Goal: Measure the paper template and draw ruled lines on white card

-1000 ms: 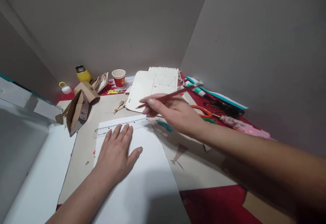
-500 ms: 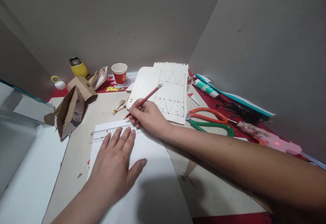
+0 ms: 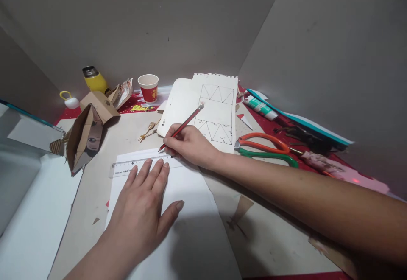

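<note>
A beige board (image 3: 89,191) lay under everything. On it the paper (image 3: 187,191), plain white and partly shadowed, ran from the near edge of view toward the middle. Beyond it, to the right, stood a sketch (image 3: 218,110) of zigzag lines, with orange-and-green scissors (image 3: 269,137) just beside. The left hand (image 3: 143,203) lay flat, thumb spread wide and fingers slightly parted, gripping nothing, its fingertips on the ruler. The right hand (image 3: 193,144) was closed, fingers pinching the pencil low down. The ruler (image 3: 125,170), clear with dark markings, lay across the paper's far end. The pencil (image 3: 186,124), red and black, leaned right, its point just past the ruler, by the paper's far edge; contact could not be told.
</note>
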Demonstrator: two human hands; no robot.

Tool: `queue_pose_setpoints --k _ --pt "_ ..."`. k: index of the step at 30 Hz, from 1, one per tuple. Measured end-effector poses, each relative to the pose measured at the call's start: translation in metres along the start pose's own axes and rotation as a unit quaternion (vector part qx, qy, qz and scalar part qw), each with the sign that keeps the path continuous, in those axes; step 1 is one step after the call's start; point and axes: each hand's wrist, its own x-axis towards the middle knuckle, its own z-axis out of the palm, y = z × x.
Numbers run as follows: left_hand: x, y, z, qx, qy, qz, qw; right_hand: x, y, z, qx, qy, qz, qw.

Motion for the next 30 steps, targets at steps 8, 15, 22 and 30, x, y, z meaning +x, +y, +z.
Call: queue_pose_setpoints --k 8,15,22,30 --pt "-0.0021 0.0007 0.0003 -0.002 -0.006 0.000 1.000 0.0006 0.0011 -0.0047 0.100 0.033 0.052 0.993" --pt "0.0001 0.0009 0.0009 -0.003 -0.008 0.001 1.000 0.0016 0.0047 -0.0036 0.122 0.055 0.047 0.990" --pt "-0.0005 -0.0004 -0.0006 0.007 -0.002 -0.003 1.000 0.0011 0.0002 -0.0048 0.113 0.036 0.056 0.991" --pt "-0.0007 -0.0009 -0.0003 0.015 0.013 0.009 1.000 -0.0005 0.0020 -0.0062 -0.053 -0.010 -0.030 0.998"
